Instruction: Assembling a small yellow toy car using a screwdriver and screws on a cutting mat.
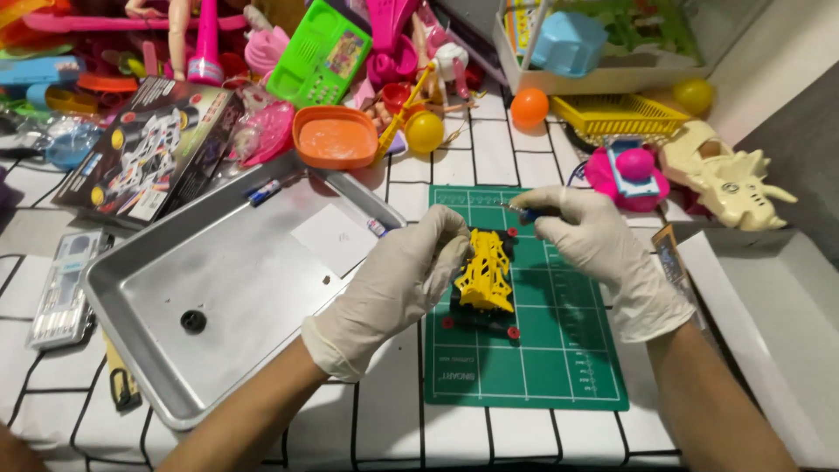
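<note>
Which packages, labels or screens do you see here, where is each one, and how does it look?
Toy kit box: upper left, behind the metal tray; flat, black, pictured parts.
Toy handheld game: top centre; green, small picture screen.
White label: inside the tray; square, plain.

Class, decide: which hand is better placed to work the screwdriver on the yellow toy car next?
Likely the right hand: it holds the screwdriver by the toy car, which the left hand steadies.
</note>
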